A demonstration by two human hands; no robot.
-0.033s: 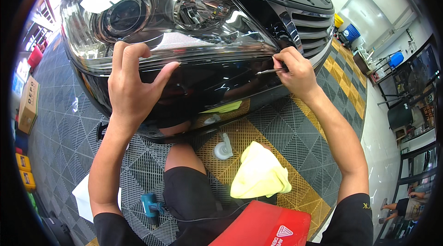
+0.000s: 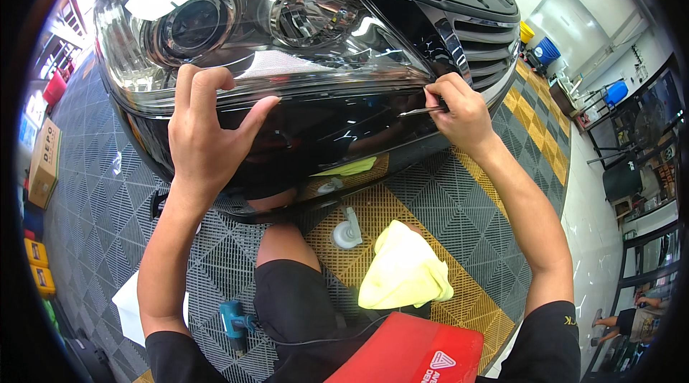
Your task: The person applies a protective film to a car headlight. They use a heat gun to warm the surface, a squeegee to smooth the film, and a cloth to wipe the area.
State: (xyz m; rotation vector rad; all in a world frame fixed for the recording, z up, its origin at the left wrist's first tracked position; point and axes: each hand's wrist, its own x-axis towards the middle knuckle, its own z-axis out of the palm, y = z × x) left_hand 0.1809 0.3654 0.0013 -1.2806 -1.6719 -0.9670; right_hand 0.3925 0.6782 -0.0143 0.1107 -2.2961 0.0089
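Observation:
A car's clear headlight [image 2: 316, 60] sits above the glossy black bumper [image 2: 316, 124]. My left hand [image 2: 208, 121] is at the headlight's lower edge, fingers bent and thumb spread away from them, with nothing held. Near the headlight's inner lower corner, my right hand [image 2: 459, 110] is closed, with thumb and forefinger pinched together at the seam. From that hand a slim silver-tipped tool [image 2: 416, 111], like a craft knife, points left along the bumper. Most of its handle is hidden by my fingers. Whether the fingertips also pinch something thin I cannot tell.
A yellow cloth [image 2: 402, 272] lies by my right knee, with a white bottle [image 2: 347, 234] on the tiled floor beyond. Beside my left leg lie a teal heat gun [image 2: 235, 325] and a white sheet [image 2: 133, 311]. A red bag [image 2: 416, 351] covers my lap. A carton [image 2: 44, 164] stands left.

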